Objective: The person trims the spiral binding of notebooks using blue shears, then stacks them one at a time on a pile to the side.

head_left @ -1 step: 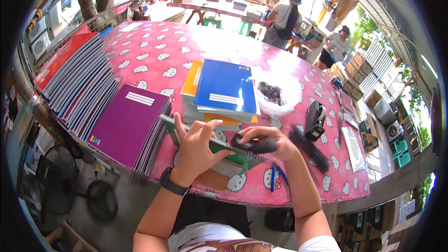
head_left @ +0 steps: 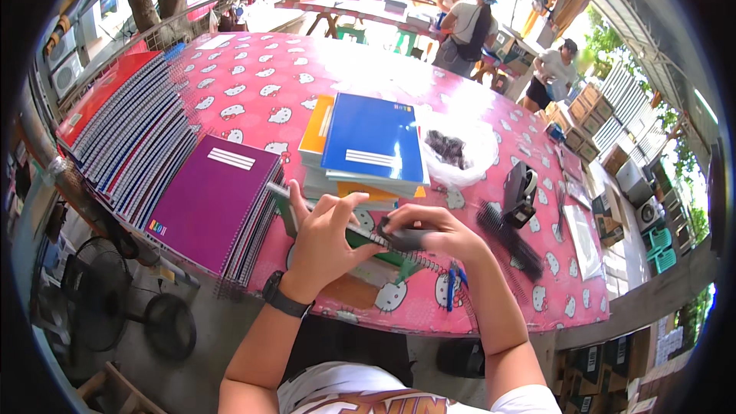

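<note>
- the green notebook lies at the table's near edge, mostly hidden under both hands.
- left hand presses flat on it, fingers spread, clamping nothing.
- right hand is closed around a dark tool at the spiral wire; the tool's shape is unclear.
- just beyond: blue notebook stack, purple notebook, black spirals.

A single head-worn fisheye view looks steeply down and forward from close above the pink tabletop, forearms entering from the lower edge, the tabletop filling mid-frame, and distant people bending along the upper right rim.
</note>
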